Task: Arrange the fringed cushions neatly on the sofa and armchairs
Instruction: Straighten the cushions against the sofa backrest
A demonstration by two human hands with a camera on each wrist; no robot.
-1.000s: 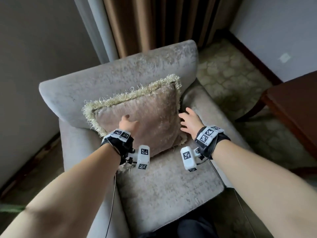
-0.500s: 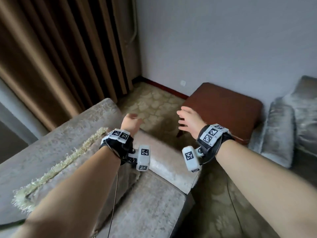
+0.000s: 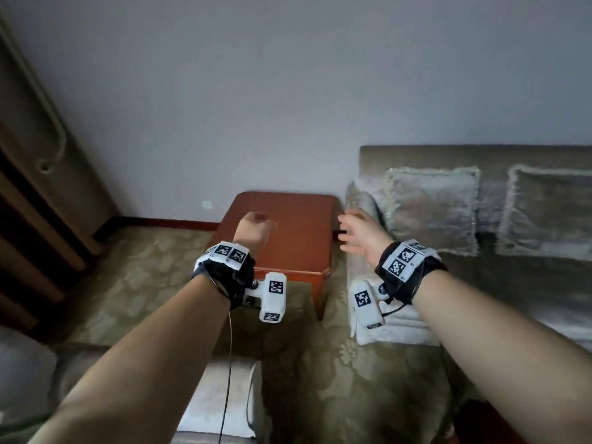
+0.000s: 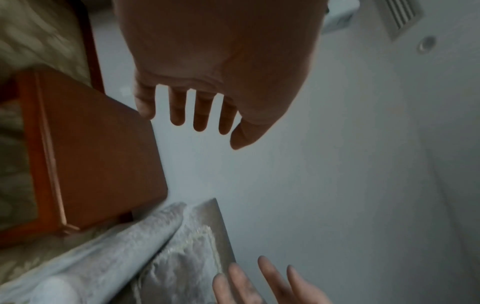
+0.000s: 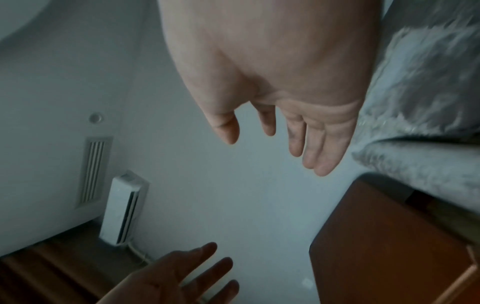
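Note:
Two fringed grey cushions lean upright against the sofa back at the right: one by the sofa's left arm, the other further right, cut by the frame edge. My left hand floats in the air over the wooden side table, fingers straight and spread, holding nothing. My right hand hovers beside the sofa's left arm, fingers spread, empty. Both palms show bare in the wrist views: left hand, right hand.
A reddish wooden side table stands between my hands and the grey wall. Brown curtains hang at the left. Patterned carpet covers the floor. A corner of the grey armchair shows at the bottom. An air-conditioning unit shows on the wall.
The view has swung right, away from the armchair and its cushion, to the side table and the sofa. Both hands left the armchair cushion and now hang empty in the air.

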